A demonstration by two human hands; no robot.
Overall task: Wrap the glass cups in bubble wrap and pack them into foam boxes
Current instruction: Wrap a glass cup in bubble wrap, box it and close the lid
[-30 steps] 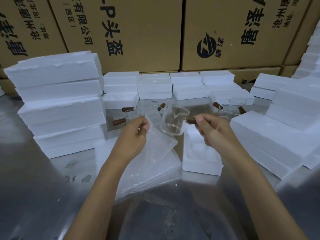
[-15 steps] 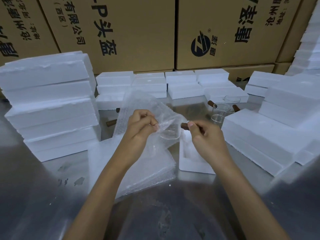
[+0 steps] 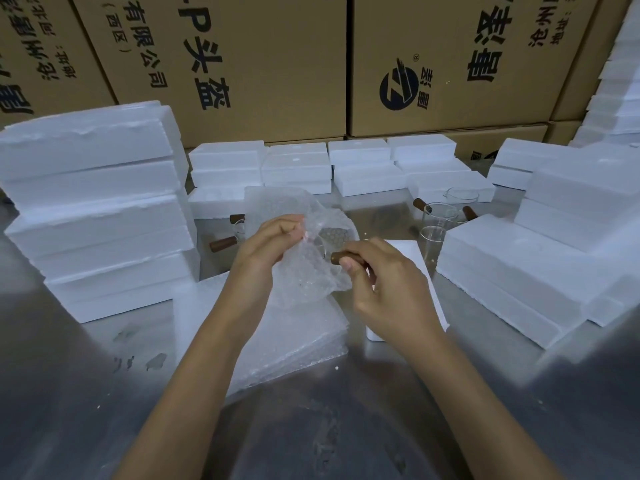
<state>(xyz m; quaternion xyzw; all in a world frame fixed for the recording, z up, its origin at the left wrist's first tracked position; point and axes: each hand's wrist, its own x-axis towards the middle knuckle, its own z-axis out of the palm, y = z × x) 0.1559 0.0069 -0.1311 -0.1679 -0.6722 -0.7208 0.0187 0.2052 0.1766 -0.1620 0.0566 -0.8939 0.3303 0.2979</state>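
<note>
1. Steel counter [image 3: 69, 393] carries foam boxes [image 3: 97, 209] stacked along its left, far and right edges.
2. Bubble wrap sheets [image 3: 277, 341] lie piled mid-counter under our hands.
3. Our left hand [image 3: 266, 251] pinches a loose bubble wrap sheet [image 3: 304, 271] draped over the glass cup [image 3: 337, 237].
4. Our right hand [image 3: 384, 282] clamps thumb and fingers on the cup's wooden handle [image 3: 337, 258], which runs sideways, its free end pointing left.
</note>
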